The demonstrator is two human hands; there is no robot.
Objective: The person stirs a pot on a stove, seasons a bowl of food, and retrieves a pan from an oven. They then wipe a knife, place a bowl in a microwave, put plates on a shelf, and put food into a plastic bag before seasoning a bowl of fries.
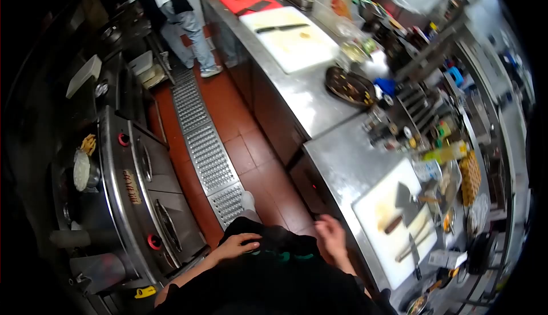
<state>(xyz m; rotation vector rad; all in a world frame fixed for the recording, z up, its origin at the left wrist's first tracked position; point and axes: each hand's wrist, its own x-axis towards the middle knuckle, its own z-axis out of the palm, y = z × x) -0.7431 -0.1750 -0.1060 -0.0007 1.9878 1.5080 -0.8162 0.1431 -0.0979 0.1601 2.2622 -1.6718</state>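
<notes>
My left hand (238, 246) rests against the front of my dark clothing, its fingers spread and holding nothing. To the right, my right hand (331, 236) hangs beside the steel counter edge, fingers apart and empty, slightly blurred. Nearest to it on the counter lies a white cutting board (394, 223) with a cleaver (409, 202), a knife (414, 258) and a dark brown piece (393, 225). Farther up, a second white board (294, 43) bears a long knife (282, 27). Behind that, a red board (242, 0) holds another blade.
A stove (128, 172) with red knobs stands left, a white-topped pot (85, 169) on it. A metal drain grate (208, 155) runs along the red tiled floor. Another person (182, 23) stands at the far end. Bottles and a dark dish (349, 85) crowd the counter.
</notes>
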